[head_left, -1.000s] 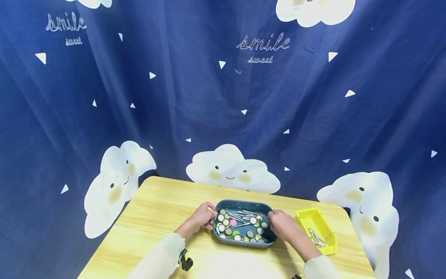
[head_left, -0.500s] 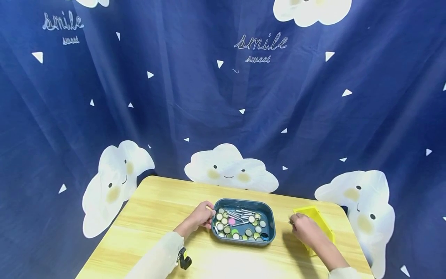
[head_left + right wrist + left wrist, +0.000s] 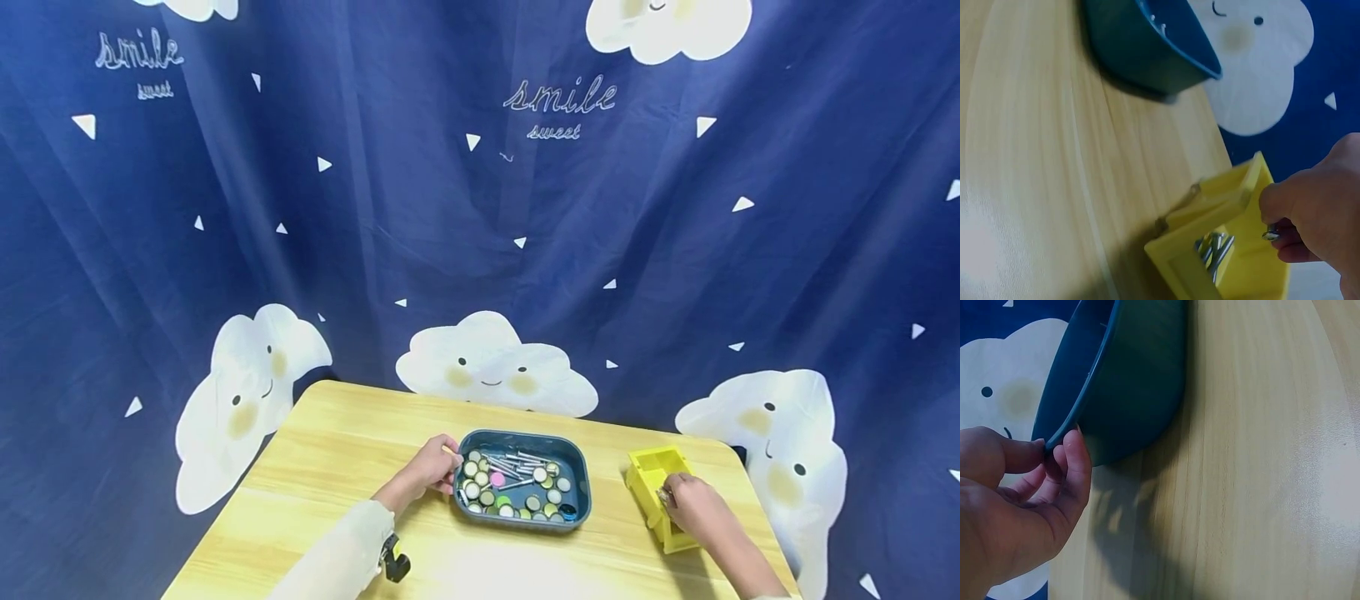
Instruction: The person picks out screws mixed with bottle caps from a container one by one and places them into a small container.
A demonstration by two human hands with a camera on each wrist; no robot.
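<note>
My left hand pinches the left end of a dark teal tray by its rim, thumb inside and fingers outside in the left wrist view. Inside the tray lie several metal bolts and many round caps, mostly pale, one of them pink. Over the yellow bin, my right hand pinches a metal bolt, mostly hidden by the fingers. Other silver bolts rest in the bin below that hand.
A wooden table carries both containers, with a gap between tray and bin. A dark blue curtain printed with clouds hangs right behind its far edge. A blue cap sits in the tray's near right corner.
My right hand has moved from the tray's right end across to the yellow bin, with a bolt between its fingers. More of the bin's left outer side shows now. My left hand stays on the tray.
</note>
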